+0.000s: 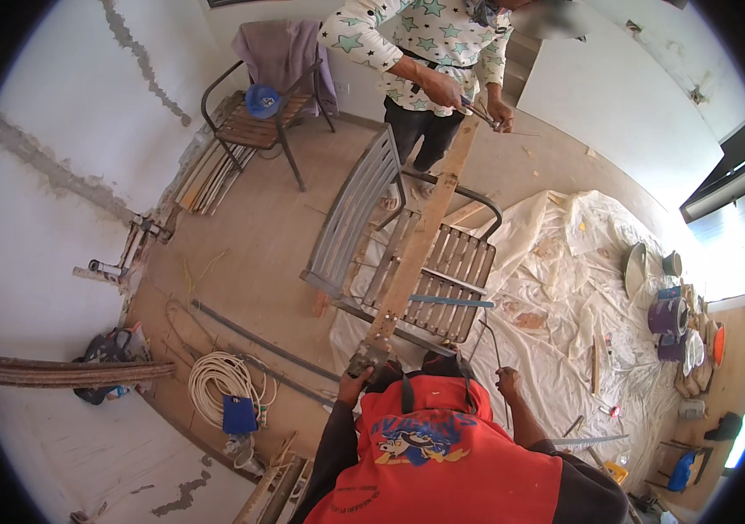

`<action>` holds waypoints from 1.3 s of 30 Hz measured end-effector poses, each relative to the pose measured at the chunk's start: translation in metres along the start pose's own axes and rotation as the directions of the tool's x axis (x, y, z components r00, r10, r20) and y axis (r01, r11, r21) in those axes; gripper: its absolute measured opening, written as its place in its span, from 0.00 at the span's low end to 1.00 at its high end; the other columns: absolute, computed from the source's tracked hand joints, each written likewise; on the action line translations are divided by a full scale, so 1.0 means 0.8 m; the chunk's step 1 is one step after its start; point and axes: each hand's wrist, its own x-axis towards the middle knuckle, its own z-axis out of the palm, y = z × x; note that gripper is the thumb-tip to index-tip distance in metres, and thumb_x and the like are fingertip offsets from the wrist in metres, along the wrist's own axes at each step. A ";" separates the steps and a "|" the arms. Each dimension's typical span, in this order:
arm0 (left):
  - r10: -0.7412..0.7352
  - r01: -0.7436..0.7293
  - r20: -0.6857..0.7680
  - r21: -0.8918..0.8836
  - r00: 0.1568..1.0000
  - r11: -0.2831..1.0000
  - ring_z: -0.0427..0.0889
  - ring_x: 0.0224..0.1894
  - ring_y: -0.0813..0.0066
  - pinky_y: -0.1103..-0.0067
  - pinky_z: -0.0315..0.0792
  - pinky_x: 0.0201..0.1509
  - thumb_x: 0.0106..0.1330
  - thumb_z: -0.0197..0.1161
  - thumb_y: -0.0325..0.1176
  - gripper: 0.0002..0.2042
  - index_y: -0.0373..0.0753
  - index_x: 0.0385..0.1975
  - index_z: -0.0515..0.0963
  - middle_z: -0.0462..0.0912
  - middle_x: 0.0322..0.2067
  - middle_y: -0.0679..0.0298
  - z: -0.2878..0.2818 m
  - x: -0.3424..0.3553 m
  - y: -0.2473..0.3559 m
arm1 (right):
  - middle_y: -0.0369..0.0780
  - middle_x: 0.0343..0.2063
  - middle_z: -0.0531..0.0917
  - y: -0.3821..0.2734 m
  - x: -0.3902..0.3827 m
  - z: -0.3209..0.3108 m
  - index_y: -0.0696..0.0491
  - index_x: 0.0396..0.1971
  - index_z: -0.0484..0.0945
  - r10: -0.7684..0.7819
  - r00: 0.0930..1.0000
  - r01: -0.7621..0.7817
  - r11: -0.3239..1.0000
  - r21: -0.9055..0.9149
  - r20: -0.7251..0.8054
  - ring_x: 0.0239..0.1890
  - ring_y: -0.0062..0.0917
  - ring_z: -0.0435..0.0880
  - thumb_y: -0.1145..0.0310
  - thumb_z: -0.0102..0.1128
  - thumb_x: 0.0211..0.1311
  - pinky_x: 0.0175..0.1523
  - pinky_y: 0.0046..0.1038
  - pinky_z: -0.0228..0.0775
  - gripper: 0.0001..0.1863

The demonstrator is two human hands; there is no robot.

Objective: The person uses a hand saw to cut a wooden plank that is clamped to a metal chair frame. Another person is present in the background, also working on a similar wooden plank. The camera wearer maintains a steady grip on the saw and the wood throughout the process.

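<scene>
From the head view, our best landmark is the wooden plank [422, 243] lying across the slatted chair [466, 255]. Our right hand [508, 384] is curled shut round a thin dark rod [498, 351], just right of the plank's near end. Our left hand [354, 385] is up against the metal block [367, 358] on that end, but we can't tell whether it's gripping or just resting. Progress-wise, looks like the rod's already got a bend up top, but it's clear of the block right now; how much shaping is left, we honestly can't judge. Past the plank's far end, a co-worker [432, 39] has pliers [480, 112] out, so that side seems unfinished too.
</scene>
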 end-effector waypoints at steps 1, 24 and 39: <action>-0.003 0.002 0.005 0.025 1.000 1.000 0.79 0.36 0.75 0.79 0.73 0.38 0.52 0.70 0.39 0.23 0.35 0.45 0.74 0.79 0.37 0.64 -0.003 0.006 -0.005 | 0.43 0.18 0.80 0.023 0.008 0.004 0.58 0.31 0.80 -0.153 0.988 0.154 0.985 -0.073 0.008 0.16 0.25 0.80 0.65 0.50 0.55 0.20 0.27 0.71 0.13; -0.228 0.224 0.084 0.050 0.970 0.973 0.76 0.40 0.74 0.78 0.70 0.42 0.50 0.71 0.42 0.26 0.41 0.47 0.71 0.77 0.39 0.66 -0.010 0.003 0.025 | 0.38 0.30 0.83 0.046 -0.055 0.039 0.49 0.32 0.81 -0.127 0.923 0.357 0.633 -0.687 0.362 0.34 0.30 0.82 0.63 0.67 0.42 0.37 0.31 0.75 0.14; -0.220 0.218 0.098 0.037 0.970 0.975 0.78 0.42 0.71 0.76 0.72 0.43 0.51 0.70 0.41 0.27 0.38 0.50 0.70 0.78 0.41 0.62 -0.007 -0.001 0.022 | 0.36 0.35 0.82 0.027 -0.027 0.057 0.44 0.37 0.81 -0.086 0.894 0.395 0.613 -0.684 0.439 0.40 0.29 0.81 0.60 0.71 0.36 0.42 0.31 0.74 0.22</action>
